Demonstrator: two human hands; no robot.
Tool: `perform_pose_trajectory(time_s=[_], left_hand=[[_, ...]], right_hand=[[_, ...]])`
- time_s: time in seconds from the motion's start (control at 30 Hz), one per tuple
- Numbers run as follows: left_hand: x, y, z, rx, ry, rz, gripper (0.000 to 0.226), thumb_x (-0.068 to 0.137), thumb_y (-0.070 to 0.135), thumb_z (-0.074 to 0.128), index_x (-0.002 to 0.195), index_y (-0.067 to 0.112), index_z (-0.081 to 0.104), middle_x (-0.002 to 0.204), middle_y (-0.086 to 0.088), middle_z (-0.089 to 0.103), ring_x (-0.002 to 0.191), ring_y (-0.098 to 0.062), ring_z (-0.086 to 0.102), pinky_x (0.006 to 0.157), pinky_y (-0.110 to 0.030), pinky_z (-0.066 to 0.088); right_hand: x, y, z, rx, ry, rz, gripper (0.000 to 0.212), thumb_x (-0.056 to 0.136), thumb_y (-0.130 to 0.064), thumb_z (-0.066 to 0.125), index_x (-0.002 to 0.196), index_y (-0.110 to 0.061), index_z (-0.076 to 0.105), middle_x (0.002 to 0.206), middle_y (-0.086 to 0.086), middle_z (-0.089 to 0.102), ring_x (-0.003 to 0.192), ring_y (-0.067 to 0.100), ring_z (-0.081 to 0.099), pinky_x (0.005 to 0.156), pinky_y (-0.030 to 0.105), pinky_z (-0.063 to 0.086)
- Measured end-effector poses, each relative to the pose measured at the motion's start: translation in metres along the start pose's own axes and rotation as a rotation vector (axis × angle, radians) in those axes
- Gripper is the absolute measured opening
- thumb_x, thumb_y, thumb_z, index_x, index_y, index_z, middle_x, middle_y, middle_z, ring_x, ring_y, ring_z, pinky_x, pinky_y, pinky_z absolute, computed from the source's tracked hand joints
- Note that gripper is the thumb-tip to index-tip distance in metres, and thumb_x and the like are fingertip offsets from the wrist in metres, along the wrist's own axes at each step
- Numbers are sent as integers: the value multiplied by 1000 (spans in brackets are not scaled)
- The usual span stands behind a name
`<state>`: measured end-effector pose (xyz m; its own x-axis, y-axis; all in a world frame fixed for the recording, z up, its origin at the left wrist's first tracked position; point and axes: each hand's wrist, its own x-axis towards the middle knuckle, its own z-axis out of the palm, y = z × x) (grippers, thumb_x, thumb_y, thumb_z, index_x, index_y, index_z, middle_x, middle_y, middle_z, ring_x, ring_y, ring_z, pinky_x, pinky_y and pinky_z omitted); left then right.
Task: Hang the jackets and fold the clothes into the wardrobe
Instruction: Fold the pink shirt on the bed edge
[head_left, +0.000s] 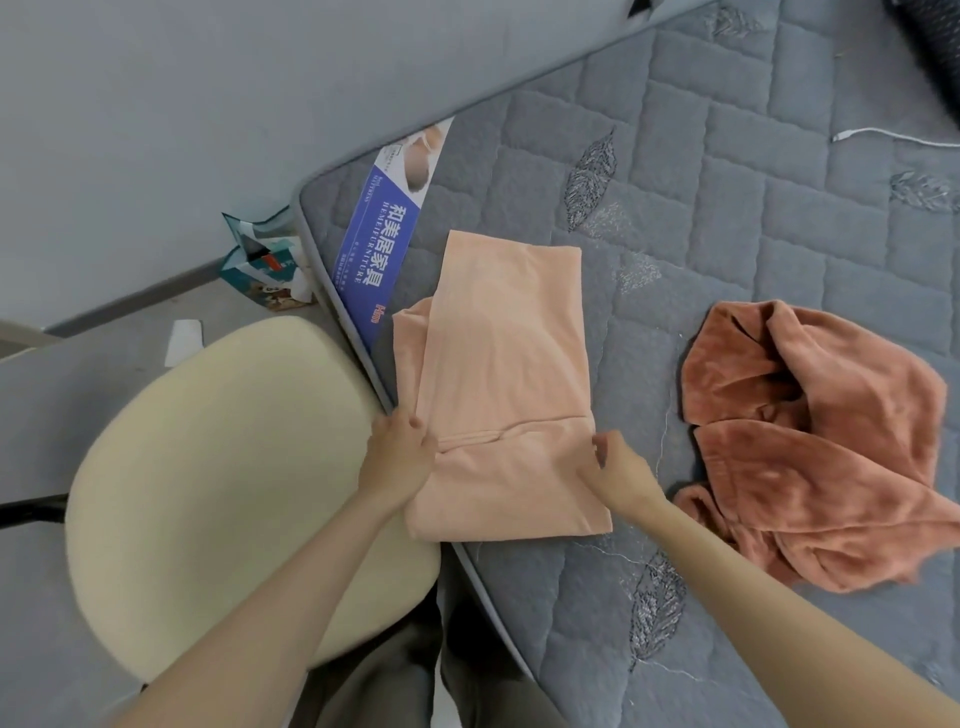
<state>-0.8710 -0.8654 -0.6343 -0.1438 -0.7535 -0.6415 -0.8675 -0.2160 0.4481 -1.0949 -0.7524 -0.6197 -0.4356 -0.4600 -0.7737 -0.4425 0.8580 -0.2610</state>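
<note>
On the mattress (727, 208), left hand (397, 449) grips peach garment (509, 364) at its 9 o'clock edge; right hand (621, 467) pinches the 3 o'clock edge.

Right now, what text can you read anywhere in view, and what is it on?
"和美居家具": large white characters on the blue label at the mattress edge.
"HEMEIFURNITURE": smaller white letters, same label.
Other print on that label and on the floor box: too blurred to read.
The peach garment and rust garment show no text.
</note>
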Motion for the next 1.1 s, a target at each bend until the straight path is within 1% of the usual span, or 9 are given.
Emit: perform_pose_trajectory(time_s=[0.2,0.4,0.5,0.67,0.8,0.87,0.97,1.03,1.1], left_hand=[[30,4,25,-133,60,21,47,91,30,55,132,9,44,123,-11,52,114,-31,51,98,-43,41],[44,-12,35,-110,108,58,24,92,28,56,78,9,50,86,-3,49,81,-24,52,64,-30,33],[41,-22,30,-206,55,73,24,89,25,59,73,11,48,74,3,47,66,-13,45,53,-25,30],[19,-34,22,-164,-73,-77,18,76,27,56,68,16,45,68,3,52,63,-15,49,51,-26,29],[2,-40,26,35,-148,-203,13,79,21,54,82,9,53,88,-7,59,73,-22,54,58,-29,35],[-6,-46,35,133,113,-50,20,81,12,56,100,8,49,99,-10,55,88,-29,52,66,-31,36],[-23,-43,40,254,471,455,31,76,3,61,107,5,57,106,-14,56,91,-34,52,73,-38,40],[-32,-45,46,307,428,714,28,83,18,54,108,9,64,112,-9,61,94,-33,56,79,-39,39],[-38,-49,54,347,237,655,42,89,41,49,120,15,60,126,-4,57,110,-30,54,90,-39,38]], right_hand=[[17,-12,17,266,154,-52,86,83,-39,69,150,-20,19,147,6,40,133,30,40,108,51,33],[36,-9,20,16,289,-151,24,90,-24,53,112,-23,61,113,5,58,109,30,52,94,43,39],[35,-1,22,-78,350,-289,17,91,-18,48,100,-22,63,101,1,55,100,25,50,86,40,35],[28,10,28,19,196,-280,6,92,-15,48,91,-21,48,76,-8,54,89,29,58,75,37,41],[19,15,34,-127,283,-329,25,86,-8,53,110,-14,54,105,6,58,100,33,52,79,42,44],[10,13,38,-238,430,-497,43,75,6,57,115,-9,57,118,12,54,102,36,49,81,44,43],[-4,11,43,-373,428,-782,50,61,10,59,107,-9,62,127,10,56,105,35,51,82,44,45],[-8,15,49,-454,280,-897,49,68,-1,61,116,-13,60,140,6,48,118,32,45,95,43,41],[-6,21,53,-394,237,-850,55,79,-11,60,133,-16,50,148,7,37,128,31,35,107,41,32]])
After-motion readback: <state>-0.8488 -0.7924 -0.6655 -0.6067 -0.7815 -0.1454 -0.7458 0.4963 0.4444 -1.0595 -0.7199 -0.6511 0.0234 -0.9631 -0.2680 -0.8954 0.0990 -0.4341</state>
